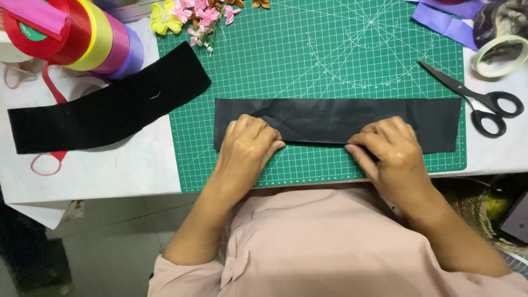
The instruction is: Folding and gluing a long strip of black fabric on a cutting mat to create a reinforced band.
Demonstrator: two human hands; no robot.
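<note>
White table, green cutting mat. My left hand and right hand pinch the black fabric strip at mid-frame, along its lower edge; I judge it thin, limp, creasing easily.

Long black fabric strip, creased, flat on green mat

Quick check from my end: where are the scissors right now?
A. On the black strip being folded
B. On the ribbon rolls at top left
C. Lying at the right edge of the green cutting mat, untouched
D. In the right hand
C. The scissors lie at the right edge of the green cutting mat, while the left hand and right hand both press on the black strip.
</note>
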